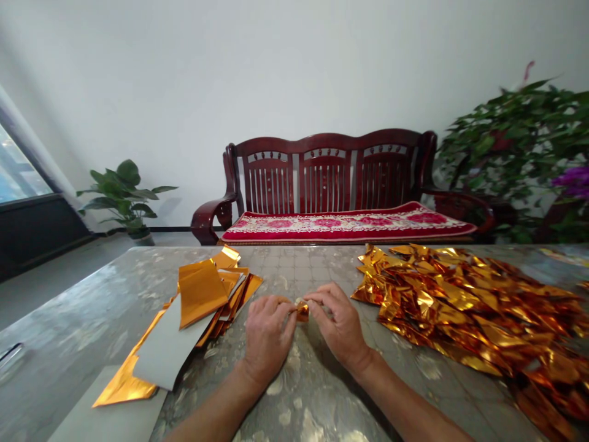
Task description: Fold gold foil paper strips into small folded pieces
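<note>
Between my two hands, just above the table, is a small piece of gold foil paper (302, 310), partly covered by my fingers. My left hand (270, 325) pinches its left side, thumb and fingers pressed together. On the other side my right hand (337, 319) grips the piece with thumb and forefinger. To the left lies a loose stack of gold foil sheets (202, 291), some showing a grey-white back. A large heap of folded gold foil pieces (460, 307) spreads over the right of the table.
The table (294, 393) has a glossy, patterned grey cover. Behind it stands a dark red wooden bench (322, 178) with a red and white floral cushion (340, 226). Potted plants stand at the left (124, 193) and right (510, 141). A small shiny object (10, 355) lies at the left edge.
</note>
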The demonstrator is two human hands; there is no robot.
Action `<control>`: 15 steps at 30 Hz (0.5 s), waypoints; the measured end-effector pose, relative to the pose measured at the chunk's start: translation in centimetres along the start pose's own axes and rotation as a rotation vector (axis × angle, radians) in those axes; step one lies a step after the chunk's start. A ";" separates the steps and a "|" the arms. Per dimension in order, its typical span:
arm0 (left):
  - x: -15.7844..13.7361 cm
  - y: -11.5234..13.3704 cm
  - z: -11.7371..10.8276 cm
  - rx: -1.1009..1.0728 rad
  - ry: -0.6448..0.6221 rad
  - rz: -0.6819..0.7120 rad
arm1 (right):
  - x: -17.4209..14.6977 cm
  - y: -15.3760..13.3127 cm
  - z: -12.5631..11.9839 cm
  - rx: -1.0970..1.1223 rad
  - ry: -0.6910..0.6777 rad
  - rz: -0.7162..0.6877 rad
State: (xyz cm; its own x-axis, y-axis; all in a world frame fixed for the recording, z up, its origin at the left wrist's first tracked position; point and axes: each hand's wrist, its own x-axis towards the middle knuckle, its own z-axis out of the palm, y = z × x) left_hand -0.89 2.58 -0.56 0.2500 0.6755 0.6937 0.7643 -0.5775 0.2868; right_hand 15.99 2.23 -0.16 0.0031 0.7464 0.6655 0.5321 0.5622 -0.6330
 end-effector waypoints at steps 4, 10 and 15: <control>0.1 0.2 -0.3 0.034 0.026 0.031 | 0.0 0.1 0.0 -0.134 -0.020 -0.085; 0.0 -0.3 0.1 0.029 0.045 -0.012 | 0.2 0.3 -0.4 -0.242 -0.080 -0.201; 0.1 -0.2 0.3 -0.032 0.071 -0.001 | 0.1 0.2 -0.4 -0.261 -0.095 -0.213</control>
State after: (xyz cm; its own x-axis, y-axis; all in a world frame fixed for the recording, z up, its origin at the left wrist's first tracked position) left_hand -0.86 2.89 -0.78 0.2056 0.6423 0.7384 0.7446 -0.5923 0.3078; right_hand 16.47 2.27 -0.04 -0.2041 0.6588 0.7241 0.7109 0.6082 -0.3530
